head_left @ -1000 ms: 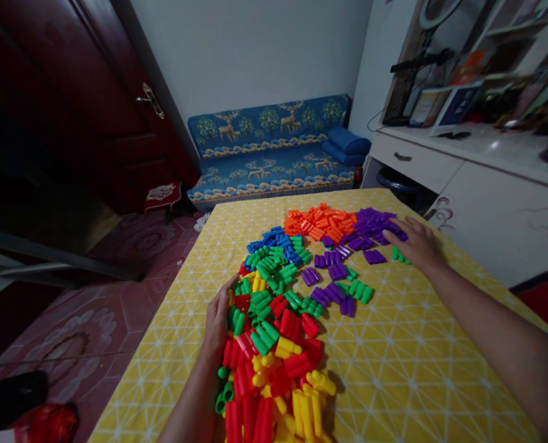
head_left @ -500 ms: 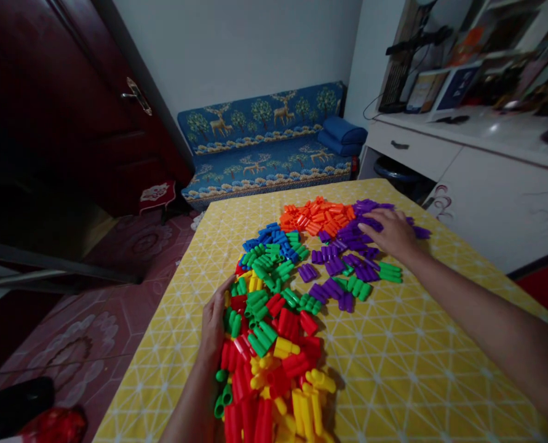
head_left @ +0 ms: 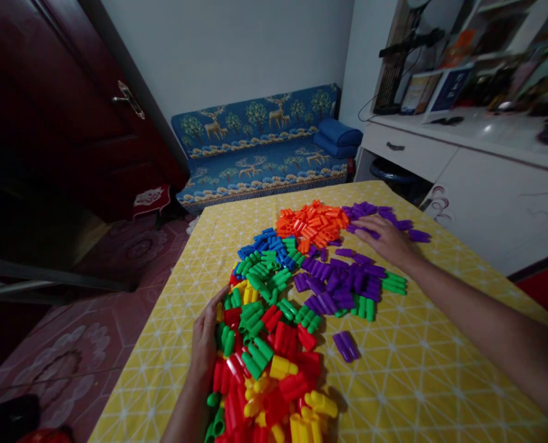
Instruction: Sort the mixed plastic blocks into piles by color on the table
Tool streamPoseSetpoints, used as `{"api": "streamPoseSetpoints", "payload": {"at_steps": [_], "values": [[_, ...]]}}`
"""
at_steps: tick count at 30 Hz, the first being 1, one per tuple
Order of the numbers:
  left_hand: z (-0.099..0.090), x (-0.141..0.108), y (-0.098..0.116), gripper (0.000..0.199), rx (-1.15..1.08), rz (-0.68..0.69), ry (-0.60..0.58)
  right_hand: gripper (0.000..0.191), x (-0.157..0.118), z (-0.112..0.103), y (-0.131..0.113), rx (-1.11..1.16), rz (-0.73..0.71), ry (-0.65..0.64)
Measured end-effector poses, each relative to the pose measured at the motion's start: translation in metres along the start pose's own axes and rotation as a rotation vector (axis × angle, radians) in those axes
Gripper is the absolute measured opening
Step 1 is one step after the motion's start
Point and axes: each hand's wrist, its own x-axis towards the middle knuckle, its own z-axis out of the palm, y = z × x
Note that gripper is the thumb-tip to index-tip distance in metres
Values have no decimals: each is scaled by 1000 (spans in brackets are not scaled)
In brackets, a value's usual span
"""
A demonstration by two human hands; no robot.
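Observation:
My right hand (head_left: 385, 239) reaches over the far right of the table, fingers stretched out on a purple building block (head_left: 365, 231). More purple blocks (head_left: 333, 280) lie bunched nearer to me, among a few green ones. My left hand (head_left: 204, 335) rests along the left side of the mixed pile, its fingers extended against green blocks (head_left: 252, 317) and yellow blocks (head_left: 250, 295). Red blocks (head_left: 285, 339) fill the pile's near part. Orange blocks (head_left: 311, 223) form a heap at the back, with blue blocks (head_left: 269, 247) just left of it.
A yellow patterned cloth (head_left: 407, 363) covers the table. Behind it stands a blue sofa (head_left: 255, 151). A white cabinet (head_left: 495, 197) is at the right, a dark red door (head_left: 71, 92) and a small stool (head_left: 152, 199) at the left.
Several purple blocks have shifted toward me into a denser group, and one now lies apart in front. A gap separates them from the purple blocks under my right hand. My left hand stays by the pile.

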Motion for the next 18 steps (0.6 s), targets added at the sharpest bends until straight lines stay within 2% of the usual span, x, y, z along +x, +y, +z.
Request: {"api": "streamPoseSetpoints", "payload": {"at_steps": [2,4,6,8,10,12,14,16,18], "values": [[-1,1,0,61,7,-3,-1,44,10,3,22,-119,105,26],[-1,2,-1,61,12,-7,0,43,9,11,29,-145,137,-26],[0,1,-1,61,14,-12,4,40,-2,21,19,-91,75,-106],[2,-1,0,60,-15,-27,2,39,-19,27,-2,3,2,-171],[3,-3,4,58,-54,-46,-20,38,-35,26,-24,124,-9,-192],[3,-2,13,55,-29,-43,-40,36,-49,20,-39,239,19,-143],[2,4,28,51,81,17,-29,34,-57,11,-42,291,33,-48],[4,16,49,47,211,140,-9,31,-58,2,-33,248,12,63],[14,33,72,44,276,258,-47,29,-54,-9,-13,113,-5,180]]}}
